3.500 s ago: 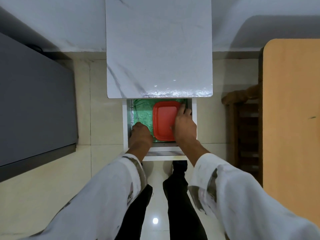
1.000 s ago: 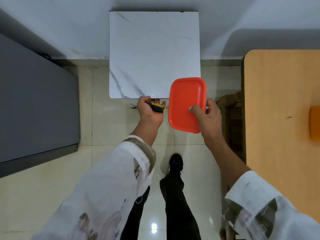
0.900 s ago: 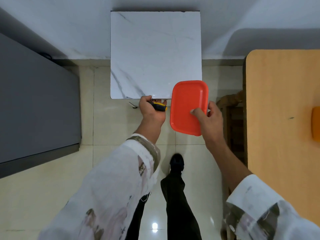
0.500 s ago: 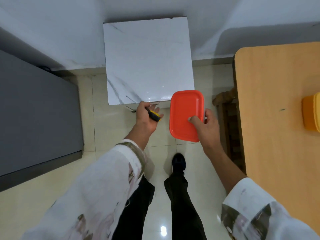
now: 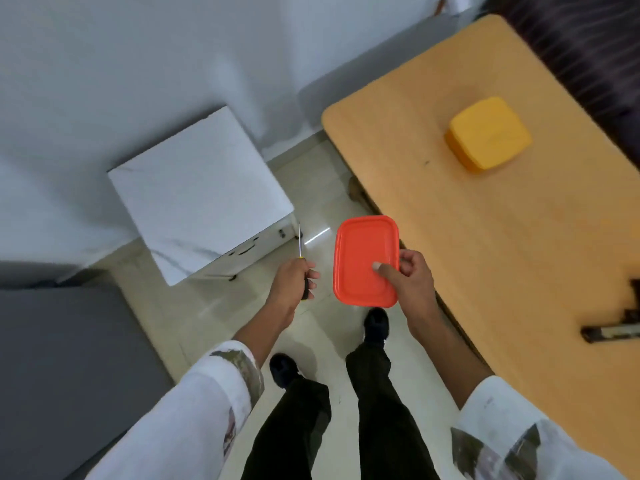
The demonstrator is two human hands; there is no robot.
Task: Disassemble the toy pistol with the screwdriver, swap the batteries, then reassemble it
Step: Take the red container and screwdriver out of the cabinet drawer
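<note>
Beyond the right hand point(image 5: 414, 284), on the worktop point(image 5: 485, 220), lay what looked like the toy pistol point(image 5: 609, 329). That hand pinched a red box point(image 5: 362, 254) and the left hand point(image 5: 290, 284) gripped the screwdriver point(image 5: 299, 247), both likely headed there for disassembly.

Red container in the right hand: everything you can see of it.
The red container looks like orange-red plastic: a flat rectangle with rounded corners and a raised border round a recessed panel. It is held in the air over the floor, beside the wooden table. The right hand grips its lower right corner, thumb on top. Contents hidden.
</note>
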